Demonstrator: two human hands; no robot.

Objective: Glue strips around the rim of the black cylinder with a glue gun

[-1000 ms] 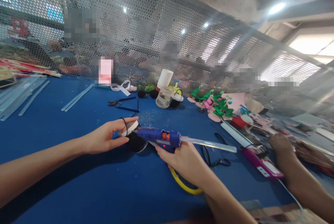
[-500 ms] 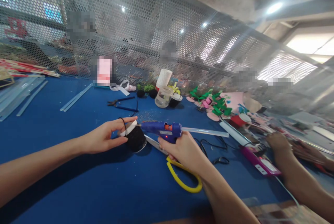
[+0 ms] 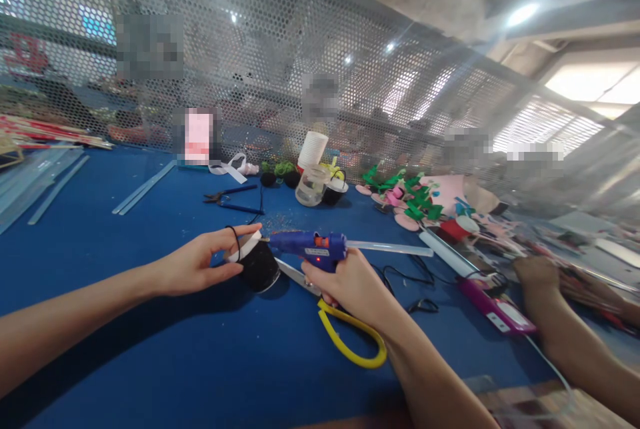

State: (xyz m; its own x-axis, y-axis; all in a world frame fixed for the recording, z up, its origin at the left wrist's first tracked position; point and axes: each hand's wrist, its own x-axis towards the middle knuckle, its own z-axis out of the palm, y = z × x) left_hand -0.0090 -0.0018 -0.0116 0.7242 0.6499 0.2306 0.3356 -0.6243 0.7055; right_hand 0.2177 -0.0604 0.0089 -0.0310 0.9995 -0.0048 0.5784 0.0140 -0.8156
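Change over the last second: the glue gun (image 3: 305,244) is sitting higher than it was, no longer covering the cup (image 3: 259,266), whose black side is now showing. Over the last half second almost nothing is shifting. Nozzle is now pointing at the upper edge of the white rim; touching or only just beside it, cannot tell. Reading: glue work at the rim is probably in hand, and the steady pose is suiting a careful placing; no bead of glue is showing clearly.

Grip, left hand (image 3: 205,259): fingers and thumb clamping the cup at its rim end, a black loop (image 3: 235,242) hanging by the fingers. Cup is tilting, rim toward that hand; whether its base is bearing on the bench (image 3: 200,362), cannot tell. Grip, right hand (image 3: 350,282): wrapping the gun handle, glue stick (image 3: 390,248) jutting out behind.

Edges and room: scissors (image 3: 345,316) are lying under the right hand, blade ending just beside the cup, so low moves are tight there. Pliers (image 3: 220,199) and jar (image 3: 311,187) are bounding the far side. To the right, a cord (image 3: 395,284), the power strip (image 3: 480,306) and a co-worker's hand (image 3: 536,276) are limiting swing. Widest room is lying nearer the body, between left forearm and scissors handles
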